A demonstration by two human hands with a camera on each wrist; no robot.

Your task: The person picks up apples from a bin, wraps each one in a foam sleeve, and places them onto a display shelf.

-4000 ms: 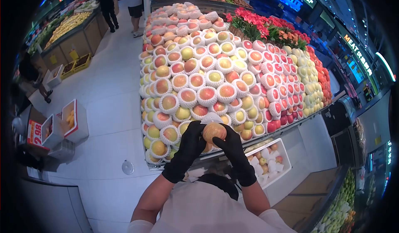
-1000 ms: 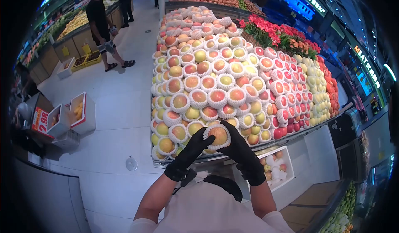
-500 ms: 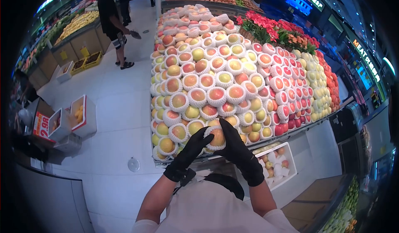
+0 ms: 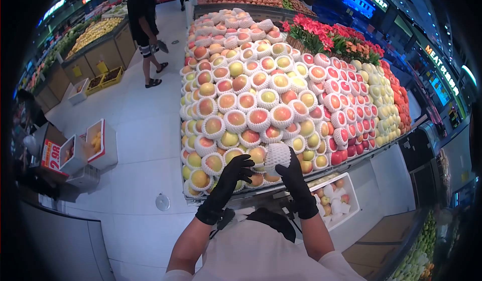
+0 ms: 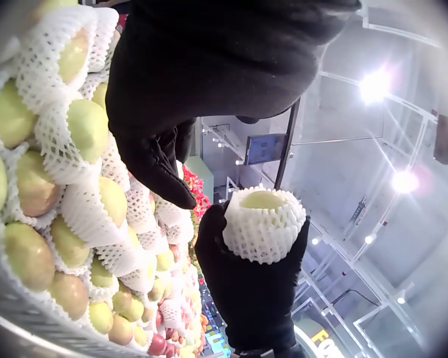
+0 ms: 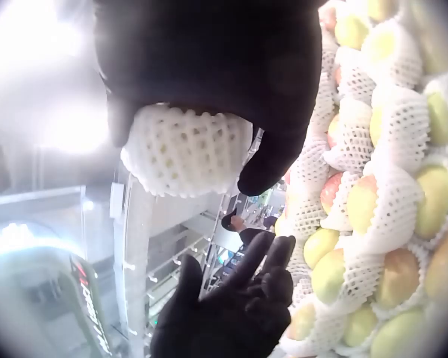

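An apple in a white foam net [image 4: 277, 156] is gripped by my right hand [image 4: 296, 183], which wears a black glove. In the head view the net's meshed side hides the fruit; in the left wrist view, yellow-green skin shows at the opening of the foam net [image 5: 265, 224]. My gloved left hand [image 4: 230, 181] is apart from it, just to the left, with fingers loosely bent and nothing in them. Both hands are over the front edge of a sloped heap of apples [image 4: 258, 116], many of them in similar foam nets.
A white foam box [image 4: 331, 200] with apples and loose nets stands below the display at right. Red flowers [image 4: 321, 32] border the heap's back. At left are white crates [image 4: 102, 143] by a price sign [image 4: 51, 154], and a person [image 4: 143, 30] in the aisle.
Four seconds ago the apple in my hands looked bare; one second ago it sat in a net, held by both hands. Now the left hand has let go, and the netted side faces up.
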